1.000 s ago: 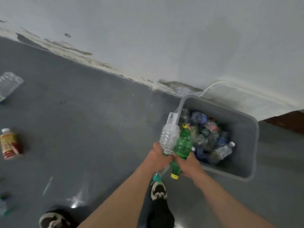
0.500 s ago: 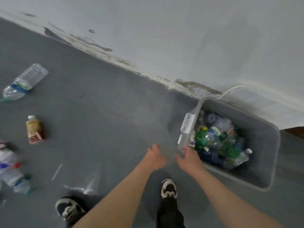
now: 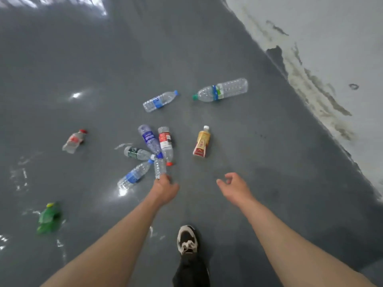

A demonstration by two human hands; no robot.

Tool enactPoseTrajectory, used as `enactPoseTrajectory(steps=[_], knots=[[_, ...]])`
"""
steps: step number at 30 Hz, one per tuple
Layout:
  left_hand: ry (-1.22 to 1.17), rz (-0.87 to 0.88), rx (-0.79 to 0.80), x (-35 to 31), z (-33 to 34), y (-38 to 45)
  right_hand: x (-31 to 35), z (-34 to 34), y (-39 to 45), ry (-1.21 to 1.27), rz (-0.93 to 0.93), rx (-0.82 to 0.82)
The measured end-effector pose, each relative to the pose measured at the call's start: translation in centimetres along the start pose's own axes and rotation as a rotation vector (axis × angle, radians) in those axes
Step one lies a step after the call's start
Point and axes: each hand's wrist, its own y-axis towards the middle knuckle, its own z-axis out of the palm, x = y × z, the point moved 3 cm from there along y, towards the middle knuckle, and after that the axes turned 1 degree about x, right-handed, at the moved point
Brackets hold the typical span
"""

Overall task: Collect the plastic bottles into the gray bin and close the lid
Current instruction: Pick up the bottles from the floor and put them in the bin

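Now both my hands are empty: left hand (image 3: 164,188) loosely curled just beside the bottle cluster (image 3: 152,149), right hand (image 3: 233,186) relaxed, near it. Best grab several by the necks. Bin out of view.

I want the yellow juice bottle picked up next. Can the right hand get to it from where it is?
Probably yes. The right hand is open and holds nothing, and only bare floor shows between it and the yellow juice bottle, which lies apart from the others.
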Motion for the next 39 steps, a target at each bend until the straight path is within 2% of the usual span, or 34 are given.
enactPoseTrajectory(steps=[3, 7, 11, 15, 21, 23, 25, 28, 32, 36, 39], knots=[[-0.098, -0.049, -0.04, 2.8, -6.1, 2.9, 6.2, 3.0, 2.9, -0.05, -0.02, 0.026], [-0.121, -0.062, -0.057, 4.0, -7.6, 7.2, 9.6, 5.0, 7.6, -0.138, 0.015, -0.003], [-0.139, -0.04, -0.076, 2.9, -6.4, 13.7, 10.8, 6.3, 14.8, -0.182, 0.087, -0.013], [-0.17, -0.046, -0.156, 0.6, -3.2, 22.7, 10.7, 8.6, 24.6, -0.207, 0.135, -0.097], [-0.175, -0.095, -0.225, -0.9, 2.4, 33.7, 9.1, 12.6, 34.7, -0.122, 0.167, -0.165], [-0.262, -0.167, -0.196, -0.8, 4.2, 35.8, 7.9, 13.2, 36.8, -0.085, 0.158, -0.159], [-0.312, -0.156, -0.091, -1.2, 5.8, 36.4, 6.8, 13.0, 37.7, -0.066, 0.147, -0.138], [-0.407, -0.109, 0.107, -2.7, 7.0, 32.7, 5.9, 11.4, 34.6, 0.019, 0.148, -0.04], [-0.428, -0.012, 0.188, -6.2, 6.1, 23.6, 5.3, 6.5, 25.7, 0.168, 0.056, -0.026], [-0.26, 0.112, 0.277, -10.3, 5.8, 12.5, 3.2, -0.2, 14.6, 0.307, 0.062, -0.043], [-0.085, 0.26, 0.343, -17.0, 6.3, 0.9, -0.4, -7.6, 5.8, 0.426, 0.067, -0.146]])
